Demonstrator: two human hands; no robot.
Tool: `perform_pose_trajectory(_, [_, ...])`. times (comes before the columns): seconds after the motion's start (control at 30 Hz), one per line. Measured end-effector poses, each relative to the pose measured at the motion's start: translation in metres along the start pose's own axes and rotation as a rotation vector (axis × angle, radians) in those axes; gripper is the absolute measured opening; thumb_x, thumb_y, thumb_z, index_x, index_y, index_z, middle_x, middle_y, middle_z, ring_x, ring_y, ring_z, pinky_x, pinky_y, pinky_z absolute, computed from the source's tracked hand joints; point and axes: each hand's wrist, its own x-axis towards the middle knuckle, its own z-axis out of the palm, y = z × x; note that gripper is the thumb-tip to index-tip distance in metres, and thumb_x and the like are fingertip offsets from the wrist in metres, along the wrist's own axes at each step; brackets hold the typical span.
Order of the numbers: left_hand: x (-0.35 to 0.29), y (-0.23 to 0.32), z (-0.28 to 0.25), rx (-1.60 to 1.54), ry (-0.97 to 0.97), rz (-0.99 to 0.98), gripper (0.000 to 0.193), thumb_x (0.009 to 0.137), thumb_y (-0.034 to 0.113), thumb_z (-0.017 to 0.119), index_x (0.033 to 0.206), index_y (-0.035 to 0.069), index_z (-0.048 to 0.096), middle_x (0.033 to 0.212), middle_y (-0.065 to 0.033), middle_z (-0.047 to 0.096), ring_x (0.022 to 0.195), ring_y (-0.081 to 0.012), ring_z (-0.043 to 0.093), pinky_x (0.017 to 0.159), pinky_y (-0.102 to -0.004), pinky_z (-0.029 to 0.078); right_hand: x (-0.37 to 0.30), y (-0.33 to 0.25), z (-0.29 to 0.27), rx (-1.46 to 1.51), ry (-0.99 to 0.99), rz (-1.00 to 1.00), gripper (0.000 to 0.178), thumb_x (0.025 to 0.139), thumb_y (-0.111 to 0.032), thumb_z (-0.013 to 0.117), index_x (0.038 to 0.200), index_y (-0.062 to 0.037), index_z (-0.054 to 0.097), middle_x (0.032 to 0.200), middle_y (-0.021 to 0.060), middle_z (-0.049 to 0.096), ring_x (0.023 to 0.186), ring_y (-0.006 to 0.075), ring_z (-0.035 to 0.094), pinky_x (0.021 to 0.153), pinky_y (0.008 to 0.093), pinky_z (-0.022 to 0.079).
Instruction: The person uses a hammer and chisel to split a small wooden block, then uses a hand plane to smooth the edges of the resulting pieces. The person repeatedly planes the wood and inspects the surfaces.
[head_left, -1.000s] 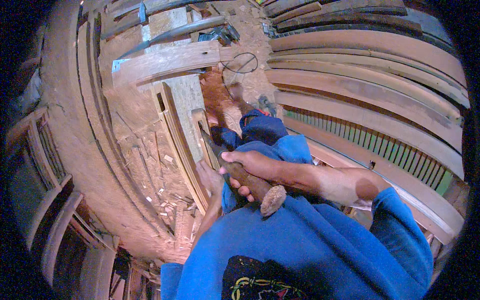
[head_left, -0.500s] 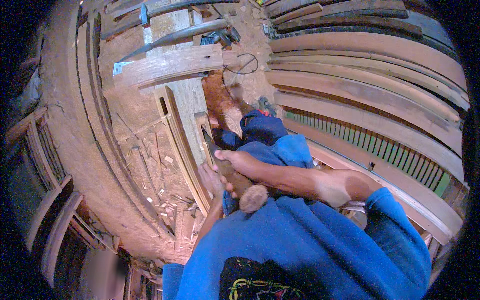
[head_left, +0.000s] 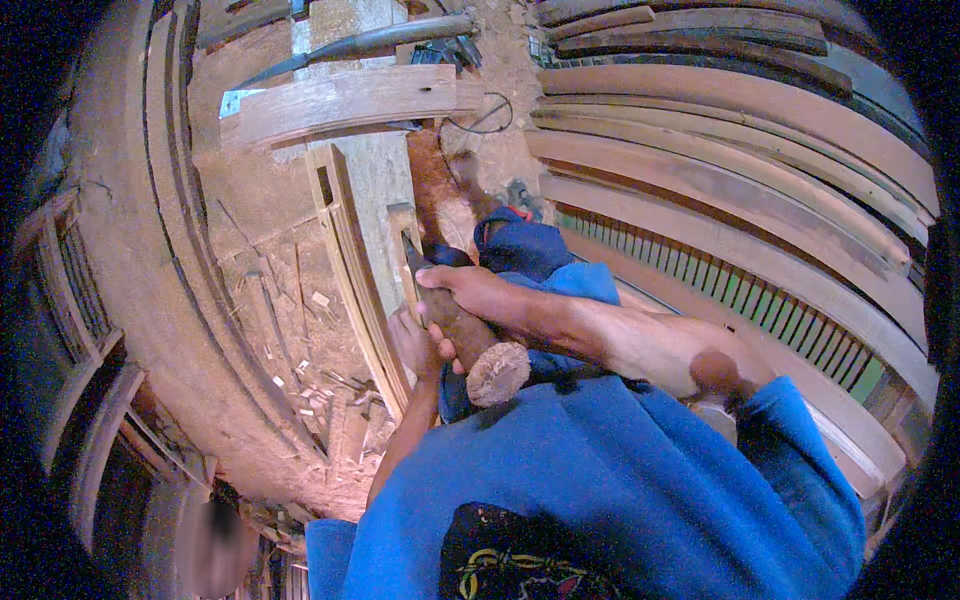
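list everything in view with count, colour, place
chisel-like tool: one, brown, centre
short slotted piece: one, pale, at its tip
long slotted timber: count unclear, pale, further left
plank: one, grey, between those
crosswise board: one, brown, upper middle
long bar: one, grey, top
boards: several, brown, right side
slatted panel: one, green, among those boards
cable: one, black, upper middle
wood scraps: many, pale, left floor
shirt: one, blue, lower middle
left hand: one, bare, at long timber
right hand: one, bare, around tool

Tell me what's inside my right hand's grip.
Your right hand's grip holds a thick brown wooden tool handle with a pale, frayed round end. A narrow dark tip shows beyond it. The handle's surface against the palm is covered.
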Motion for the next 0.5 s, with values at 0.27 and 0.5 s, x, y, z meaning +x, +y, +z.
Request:
perform_pose_trajectory(0.27, [-0.006,0.013,-0.015,-0.189,0.001,-0.142,0.046,0.089,0.036,0.069,0.118,0.002,0.056,0.104,-0.018,0.058,0.097,-0.0398,0.06,0.078,-0.0478,0.051,-0.04,0.002,-0.004,-0.021,-0.052,0.009,0.048,0.1,-0.056,0.046,0.115,-0.0107,0.054,0.069,0.0072,0.058,0.049,0.0252,0.058,0.045,0.0493,0.051])
perform_pose_trajectory(0.5, [0.003,0.012,-0.004,-0.133,0.076,-0.115,0.047,0.087,0.03,0.07,0.121,0.003,0.055,0.107,-0.0184,0.059,0.1,-0.0399,0.059,0.08,-0.0484,0.051,-0.003,0.005,-0.005,-0.045,-0.089,-0.108,0.04,0.102,-0.045,0.047,0.104,-0.0066,0.058,0.067,0.0103,0.061,0.05,0.0271,0.061,0.046,0.0477,0.052])
